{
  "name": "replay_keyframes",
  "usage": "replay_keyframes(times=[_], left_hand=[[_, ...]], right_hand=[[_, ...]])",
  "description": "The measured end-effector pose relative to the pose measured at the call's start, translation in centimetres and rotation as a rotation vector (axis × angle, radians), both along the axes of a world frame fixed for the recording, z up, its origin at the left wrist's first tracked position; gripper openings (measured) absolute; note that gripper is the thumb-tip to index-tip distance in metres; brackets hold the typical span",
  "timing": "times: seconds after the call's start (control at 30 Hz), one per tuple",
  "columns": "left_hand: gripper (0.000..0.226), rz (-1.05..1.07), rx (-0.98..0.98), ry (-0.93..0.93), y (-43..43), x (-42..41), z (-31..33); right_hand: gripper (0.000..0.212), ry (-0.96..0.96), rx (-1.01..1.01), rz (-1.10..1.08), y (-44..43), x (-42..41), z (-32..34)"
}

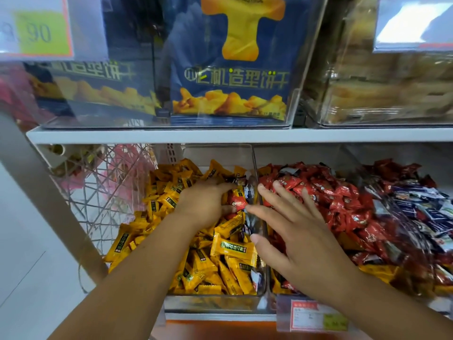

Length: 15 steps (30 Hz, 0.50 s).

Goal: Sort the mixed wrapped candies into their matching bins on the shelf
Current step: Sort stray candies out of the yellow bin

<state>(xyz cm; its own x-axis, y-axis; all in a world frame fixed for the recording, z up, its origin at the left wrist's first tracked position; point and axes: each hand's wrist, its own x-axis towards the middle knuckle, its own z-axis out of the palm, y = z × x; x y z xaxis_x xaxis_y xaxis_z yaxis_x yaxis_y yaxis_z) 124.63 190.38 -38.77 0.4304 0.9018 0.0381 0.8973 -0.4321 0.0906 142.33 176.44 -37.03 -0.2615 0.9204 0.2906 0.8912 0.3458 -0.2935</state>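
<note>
L hand (pixel 206 204): curled, pinching red candy (pixel 237 202) at its 3 o'clock, over yellow candies (pixel 230 249).
R hand (pixel 301 231): fingers spread, over red candies (pixel 343 200), 3 o'clock of L hand.

Price tag (pixel 36 33) "90", bag (pixel 232 94) "机造型饼干"

— What covers the arms?
— The left forearm (pixel 137 273) and right forearm (pixel 382 303) are bare from the near edge to the wrists.
— And the hands?
— The left hand (pixel 206 204) and right hand (pixel 301 231) are bare too; the right one's fingernails are short and plain.
</note>
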Motion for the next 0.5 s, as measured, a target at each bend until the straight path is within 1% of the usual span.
replay_keyframes(times=[0.17, 0.3, 0.33, 0.43, 0.5], left_hand=[[0.056, -0.04, 0.013, -0.071, -0.47, -0.21, 0.07], [0.063, -0.094, -0.038, 0.067, -0.87, 0.28, 0.01], [0.063, -0.086, -0.045, 0.075, -0.81, 0.39, -0.08], [0.057, -0.038, -0.008, -0.009, -0.4, 0.38, -0.36], [0.047, -0.024, 0.0, -0.036, -0.06, 0.38, -0.37]], right_hand=[[0.056, -0.027, 0.0, -0.004, -0.15, 0.03, 0.04], [0.059, -0.003, -0.004, -0.006, -0.33, 0.0, -0.06], [0.059, 0.0, -0.009, -0.006, -0.35, -0.03, -0.05], [0.061, -0.004, -0.027, -0.005, -0.29, 0.0, 0.08], [0.061, -0.014, -0.044, -0.006, -0.35, 0.11, 0.22]])
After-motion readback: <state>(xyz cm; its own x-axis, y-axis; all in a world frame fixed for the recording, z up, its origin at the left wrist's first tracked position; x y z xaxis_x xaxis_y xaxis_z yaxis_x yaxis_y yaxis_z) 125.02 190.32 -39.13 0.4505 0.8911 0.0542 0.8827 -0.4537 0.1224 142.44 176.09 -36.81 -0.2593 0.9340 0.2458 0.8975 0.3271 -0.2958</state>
